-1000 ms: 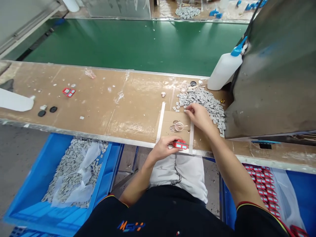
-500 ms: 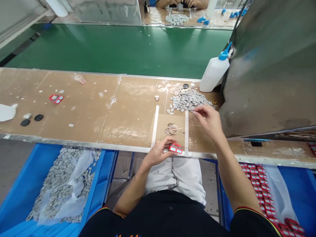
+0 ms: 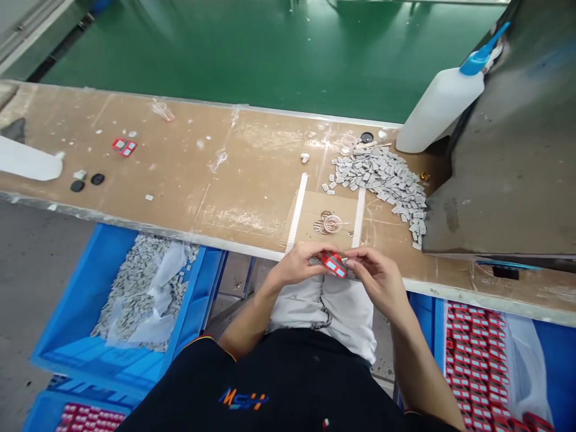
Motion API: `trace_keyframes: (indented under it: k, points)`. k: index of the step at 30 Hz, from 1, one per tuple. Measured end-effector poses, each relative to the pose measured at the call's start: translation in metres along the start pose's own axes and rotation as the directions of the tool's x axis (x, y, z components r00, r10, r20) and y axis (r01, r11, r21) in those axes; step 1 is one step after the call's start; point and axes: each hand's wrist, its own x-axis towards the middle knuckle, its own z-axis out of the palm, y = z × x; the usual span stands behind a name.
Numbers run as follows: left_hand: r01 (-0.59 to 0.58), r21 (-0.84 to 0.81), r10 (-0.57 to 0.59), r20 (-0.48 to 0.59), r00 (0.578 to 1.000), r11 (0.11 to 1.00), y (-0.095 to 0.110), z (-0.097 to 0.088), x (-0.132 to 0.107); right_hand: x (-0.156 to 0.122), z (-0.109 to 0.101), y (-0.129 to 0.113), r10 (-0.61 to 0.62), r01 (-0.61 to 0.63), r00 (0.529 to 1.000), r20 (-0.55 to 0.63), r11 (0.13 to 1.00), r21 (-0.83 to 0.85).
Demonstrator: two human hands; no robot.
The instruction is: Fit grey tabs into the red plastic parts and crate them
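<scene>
My left hand is closed on a small red plastic piece with two pale blue windows, held tilted just over the table's front edge. My right hand meets it from the right, thumb and forefinger pinching a small grey tile against or close beside the piece's edge; contact cannot be made out. Beyond my hands, a small round clear cup with a thin stick stands on a taped cardboard square. A heap of small grey tiles spreads behind and to the right.
A white squeeze bottle with a blue nozzle leans by a metal panel. A green belt runs behind the table. Blue bins flank me: grey tiles at left, red pieces at right. Another red piece lies far left.
My right hand has come from the tile heap to the red piece, now pinching a tile. The heap is spread further right and nearer. The view has tipped downward.
</scene>
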Motion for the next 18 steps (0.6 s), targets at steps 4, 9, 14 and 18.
trace_keyframes:
  k: [4, 9, 14, 18]
  points:
    - [-0.002, -0.025, 0.002, 0.0, 1.0, 1.0, 0.001, 0.002, 0.0, 0.003, 0.0, -0.001, -0.03, 0.034, 0.999, 0.034, 0.992, -0.12]
    - [-0.015, 0.065, 0.016, -0.008, 1.0, 0.998, 0.002, 0.001, 0.001, 0.004, -0.003, -0.005, -0.105, 0.121, 0.992, 0.076, 0.957, -0.262]
    - [-0.007, 0.116, 0.009, -0.014, 1.0, 0.993, 0.003, 0.002, -0.001, 0.004, 0.0, -0.009, -0.172, 0.2, 0.979, 0.107, 0.911, -0.36]
    - [0.005, 0.104, 0.0, -0.05, 0.999, 0.995, 0.004, 0.005, -0.002, -0.001, 0.006, -0.01, -0.241, 0.248, 0.968, 0.069, 0.878, -0.409]
